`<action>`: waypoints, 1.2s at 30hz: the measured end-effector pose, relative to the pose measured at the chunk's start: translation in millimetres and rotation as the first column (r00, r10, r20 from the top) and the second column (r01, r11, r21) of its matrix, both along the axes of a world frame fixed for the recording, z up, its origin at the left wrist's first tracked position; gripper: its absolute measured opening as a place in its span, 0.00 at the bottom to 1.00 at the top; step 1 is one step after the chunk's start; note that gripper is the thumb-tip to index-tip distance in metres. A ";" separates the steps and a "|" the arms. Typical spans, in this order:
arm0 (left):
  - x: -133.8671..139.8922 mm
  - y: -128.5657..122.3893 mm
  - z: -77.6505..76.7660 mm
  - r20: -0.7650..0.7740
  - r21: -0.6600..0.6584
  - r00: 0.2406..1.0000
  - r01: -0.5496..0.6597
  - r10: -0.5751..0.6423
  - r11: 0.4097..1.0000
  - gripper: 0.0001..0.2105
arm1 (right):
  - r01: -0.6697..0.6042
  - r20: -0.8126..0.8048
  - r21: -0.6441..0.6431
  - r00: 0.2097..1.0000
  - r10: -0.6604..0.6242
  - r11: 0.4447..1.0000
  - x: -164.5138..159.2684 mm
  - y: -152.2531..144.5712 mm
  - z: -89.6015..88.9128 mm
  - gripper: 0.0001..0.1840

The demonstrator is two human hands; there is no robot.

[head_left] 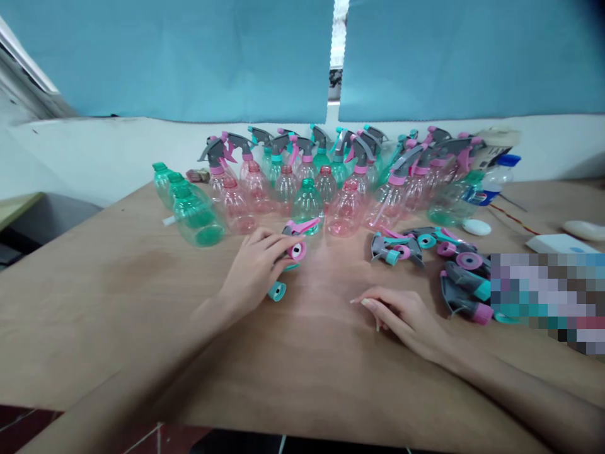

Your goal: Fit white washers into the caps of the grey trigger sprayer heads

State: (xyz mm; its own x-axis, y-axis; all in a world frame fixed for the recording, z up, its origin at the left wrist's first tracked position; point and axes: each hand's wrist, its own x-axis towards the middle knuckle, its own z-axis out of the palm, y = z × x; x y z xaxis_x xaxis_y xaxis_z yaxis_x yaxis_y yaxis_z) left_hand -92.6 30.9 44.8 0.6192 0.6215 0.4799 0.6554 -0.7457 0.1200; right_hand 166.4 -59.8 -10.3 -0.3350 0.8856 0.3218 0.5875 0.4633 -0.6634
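My left hand (258, 261) is closed round a grey and pink spray trigger head (297, 251), whose pink collar faces me. Just below it shows the teal collar of another trigger head (277, 291), mostly hidden by my fingers. My right hand (401, 318) hovers low over the table, thumb and fingers pressed together; whatever they hold, if anything, is too small to make out. Right of it lies a pile of loose trigger heads (466, 287) in grey, pink and teal. An uncapped green bottle (308, 205) and a clear pink bottle (347, 211) stand beyond my hands.
Several bottles with trigger heads fitted (362, 164) stand along the back. Uncapped green bottles (196, 214) are at the left. A blue-capped bottle (496, 180), a white oval object (476, 227) and a white box (564, 244) are at the right of the wooden table (142, 321).
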 end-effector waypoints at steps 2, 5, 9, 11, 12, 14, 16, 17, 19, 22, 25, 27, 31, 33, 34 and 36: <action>-4.1 7.4 -1.1 -0.118 -0.010 0.992 -0.054 0.053 0.998 0.14 | -0.007 0.008 0.019 1.000 0.007 1.000 -0.6 0.7 0.8 0.20; -2.5 14.2 -10.2 -0.277 -0.020 0.956 -0.103 0.094 0.994 0.16 | 0.010 -0.004 0.056 1.000 -0.009 0.998 -1.5 1.0 1.5 0.22; 5.7 16.6 -16.0 -0.394 -0.045 0.914 -0.124 0.096 0.991 0.13 | 0.009 -0.012 0.060 1.000 -0.008 0.998 -2.2 1.1 1.4 0.22; 9.3 15.3 -12.6 -0.395 -0.052 0.915 -0.117 0.088 0.992 0.13 | 0.003 -0.018 0.059 1.000 -0.002 0.998 -2.3 1.8 0.8 0.22; 11.1 14.0 -9.9 -0.388 -0.056 0.918 -0.115 0.085 0.992 0.13 | 0.002 -0.012 0.061 1.000 -0.001 0.998 -2.4 2.2 0.3 0.22; 16.0 10.6 -3.6 -0.366 -0.056 0.926 -0.116 0.088 0.992 0.14 | -0.006 -0.001 0.077 1.000 0.006 0.997 -3.0 2.8 -0.4 0.23; 24.8 6.7 2.6 -0.344 -0.040 0.934 -0.115 0.094 0.993 0.15 | -0.024 0.005 0.095 1.000 0.023 0.995 -4.3 2.1 -0.7 0.24; 31.4 4.7 5.4 -0.335 -0.035 0.938 -0.107 0.089 0.994 0.14 | -0.034 0.004 0.103 0.999 0.034 0.994 -5.2 1.2 -0.7 0.24; 49.4 1.6 9.4 -0.327 -0.045 0.944 -0.068 0.050 0.997 0.13 | -0.048 -0.003 0.121 0.999 0.049 0.991 -7.0 -1.2 -0.2 0.23; 85.7 0.1 8.4 -0.347 -0.113 0.924 0.131 -0.163 0.985 0.09 | -0.045 -0.032 0.170 0.998 0.051 0.984 -7.8 -3.8 0.7 0.22; 123.6 4.9 -2.4 -0.332 -0.108 0.912 0.216 -0.241 0.970 0.10 | 0.004 -0.096 0.215 0.995 0.017 0.977 -4.1 -0.6 1.5 0.22; 144.7 11.4 -12.3 -0.322 -0.096 0.912 0.234 -0.253 0.967 0.10 | 0.056 -0.136 0.224 0.990 -0.026 0.973 0.2 4.7 1.9 0.21; 170.2 26.5 -31.0 -0.293 -0.081 0.906 0.296 -0.307 0.952 0.12 | 0.143 -0.188 0.220 0.977 -0.102 0.965 6.8 14.8 2.0 0.21; 173.9 31.4 -38.8 -0.285 -0.081 0.897 0.329 -0.338 0.941 0.13 | 0.162 -0.205 0.215 0.972 -0.117 0.963 7.7 17.1 1.5 0.21; 173.7 32.5 -42.0 -0.283 -0.083 0.892 0.343 -0.353 0.936 0.14 | 0.164 -0.210 0.212 0.970 -0.119 0.963 7.7 17.5 0.9 0.21; 169.3 31.8 -45.7 -0.280 -0.093 0.881 0.371 -0.382 0.924 0.15 | 0.161 -0.214 0.202 0.970 -0.117 0.966 7.7 18.1 -0.9 0.21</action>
State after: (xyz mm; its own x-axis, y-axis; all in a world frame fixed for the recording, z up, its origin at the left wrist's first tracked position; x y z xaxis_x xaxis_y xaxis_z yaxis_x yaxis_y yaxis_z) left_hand 76.7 62.7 -0.9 0.9173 0.3269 0.2274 0.3357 -0.9420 0.0002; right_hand 174.1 -41.7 -11.2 -0.1233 0.8205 0.5583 0.5232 0.5318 -0.6660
